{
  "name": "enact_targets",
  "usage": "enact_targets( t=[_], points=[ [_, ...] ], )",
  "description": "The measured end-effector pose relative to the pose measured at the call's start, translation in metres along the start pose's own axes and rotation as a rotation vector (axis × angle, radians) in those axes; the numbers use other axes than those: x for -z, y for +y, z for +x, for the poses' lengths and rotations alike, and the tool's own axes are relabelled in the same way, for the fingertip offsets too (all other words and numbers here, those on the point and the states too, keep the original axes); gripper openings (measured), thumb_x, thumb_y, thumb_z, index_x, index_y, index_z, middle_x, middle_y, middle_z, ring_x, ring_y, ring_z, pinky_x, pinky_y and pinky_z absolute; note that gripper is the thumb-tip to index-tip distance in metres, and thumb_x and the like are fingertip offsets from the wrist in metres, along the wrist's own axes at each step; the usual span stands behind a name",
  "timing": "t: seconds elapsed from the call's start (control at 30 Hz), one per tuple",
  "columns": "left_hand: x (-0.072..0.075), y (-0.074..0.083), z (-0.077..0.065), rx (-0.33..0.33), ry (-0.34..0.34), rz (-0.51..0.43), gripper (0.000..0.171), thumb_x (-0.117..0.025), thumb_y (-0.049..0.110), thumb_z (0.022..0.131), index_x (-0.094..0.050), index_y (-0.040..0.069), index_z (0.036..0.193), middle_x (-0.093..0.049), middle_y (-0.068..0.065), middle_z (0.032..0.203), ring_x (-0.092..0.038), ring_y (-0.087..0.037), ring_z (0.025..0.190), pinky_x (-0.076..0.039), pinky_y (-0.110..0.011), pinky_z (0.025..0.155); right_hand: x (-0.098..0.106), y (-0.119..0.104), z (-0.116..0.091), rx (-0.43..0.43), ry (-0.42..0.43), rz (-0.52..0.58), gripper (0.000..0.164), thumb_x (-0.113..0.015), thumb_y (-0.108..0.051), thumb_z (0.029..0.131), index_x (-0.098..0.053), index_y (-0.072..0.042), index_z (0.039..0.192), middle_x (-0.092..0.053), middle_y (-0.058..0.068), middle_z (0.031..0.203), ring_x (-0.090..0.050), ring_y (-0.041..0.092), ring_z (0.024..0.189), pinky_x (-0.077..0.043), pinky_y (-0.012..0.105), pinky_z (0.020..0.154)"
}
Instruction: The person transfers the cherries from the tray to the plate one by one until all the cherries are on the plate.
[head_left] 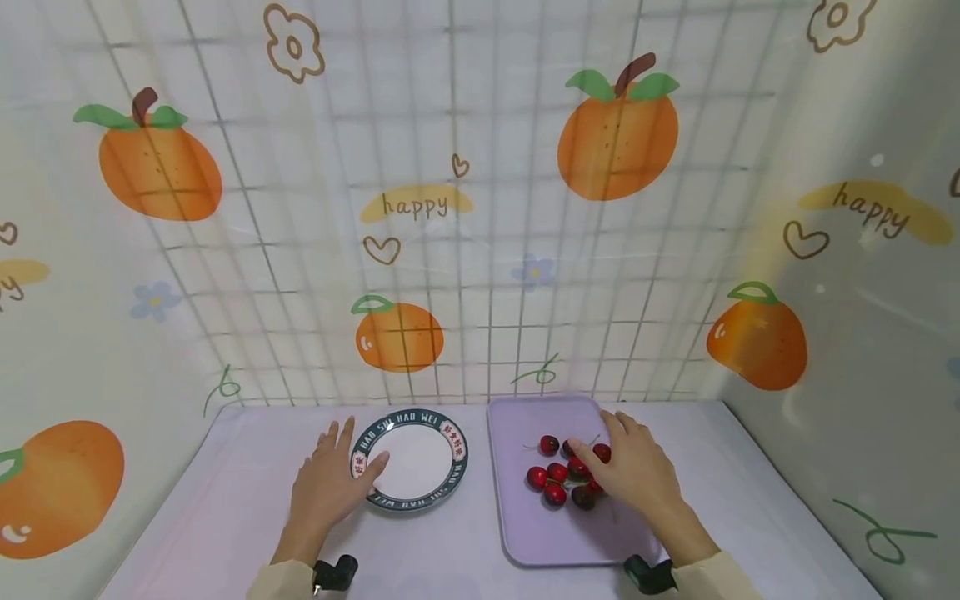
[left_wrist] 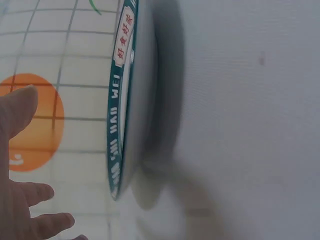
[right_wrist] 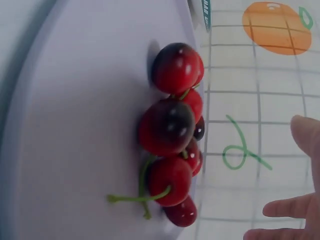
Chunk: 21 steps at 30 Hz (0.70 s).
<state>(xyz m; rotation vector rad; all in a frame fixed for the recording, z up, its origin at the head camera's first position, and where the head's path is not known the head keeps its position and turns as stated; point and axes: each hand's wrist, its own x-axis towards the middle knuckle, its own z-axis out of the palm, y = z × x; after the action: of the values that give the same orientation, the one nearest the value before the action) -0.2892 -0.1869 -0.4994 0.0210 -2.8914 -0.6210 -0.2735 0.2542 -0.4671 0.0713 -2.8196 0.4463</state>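
Note:
A white plate (head_left: 410, 460) with a dark green lettered rim stands on the table, left of centre. My left hand (head_left: 327, 483) hovers at the plate's left side, fingers spread and thumb over the rim; the left wrist view shows the hand apart from the plate (left_wrist: 119, 130). To the right lies a lilac tray (head_left: 536, 537) bearing several dark red cherries (head_left: 555, 494), some with green stems. Above the tray's right part is my right hand (head_left: 637, 467), its fingers extended and hiding some fruit. In the right wrist view it holds nothing, apart from the cherries (right_wrist: 167, 127).
The white table (head_left: 420, 558) is enclosed by a back curtain (head_left: 495, 275) and side curtains printed with oranges, hearts and the word "happy". A grid shows through the back curtain. Dark straps with small devices (head_left: 336, 573) sit on both wrists.

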Motion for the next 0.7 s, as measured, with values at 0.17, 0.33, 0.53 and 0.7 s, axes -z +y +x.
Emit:
enact_targets(
  t=[0.17,0.33,0.53,0.7],
  points=[
    [-0.006,-0.01,-0.004,0.017,-0.05,-0.071,0.113,-0.057,0.078,0.091,-0.027,-0.004,0.163,-0.023,-0.027,0.17,-0.029,-0.052,0.152,-0.036,-0.078,0.112,-0.004,0.009,-0.002,-0.01,-0.002,0.019,0.094,-0.056,-0.069,0.098,-0.051,0.012,0.145,-0.054,0.039,0.142,-0.055,0.058,0.124,-0.05,0.074,0.099],
    [-0.012,-0.02,-0.006,0.016,-0.077,-0.123,0.118,-0.066,0.073,0.089,-0.027,-0.013,0.158,-0.023,-0.032,0.168,-0.03,-0.054,0.15,-0.036,-0.074,0.115,-0.007,0.015,-0.004,-0.051,-0.042,0.017,0.094,-0.056,-0.069,0.098,-0.052,0.013,0.143,-0.054,0.04,0.139,-0.055,0.057,0.123,-0.049,0.073,0.101],
    [-0.018,-0.027,-0.01,0.016,-0.082,-0.168,0.115,-0.076,0.063,0.087,-0.03,-0.018,0.154,-0.029,-0.038,0.162,-0.03,-0.057,0.148,-0.031,-0.068,0.121,-0.01,0.022,-0.008,-0.045,-0.048,0.003,0.085,-0.063,-0.06,0.098,-0.057,0.015,0.136,-0.059,0.04,0.131,-0.058,0.056,0.119,-0.05,0.071,0.1],
    [-0.02,-0.032,-0.015,0.014,-0.088,-0.201,0.113,-0.079,0.06,0.085,-0.034,-0.019,0.152,-0.036,-0.04,0.157,-0.035,-0.058,0.146,-0.032,-0.066,0.121,-0.011,0.026,-0.012,-0.016,-0.041,0.001,0.074,-0.07,-0.052,0.096,-0.062,0.014,0.128,-0.064,0.037,0.123,-0.061,0.054,0.112,-0.054,0.069,0.095]
  ],
)
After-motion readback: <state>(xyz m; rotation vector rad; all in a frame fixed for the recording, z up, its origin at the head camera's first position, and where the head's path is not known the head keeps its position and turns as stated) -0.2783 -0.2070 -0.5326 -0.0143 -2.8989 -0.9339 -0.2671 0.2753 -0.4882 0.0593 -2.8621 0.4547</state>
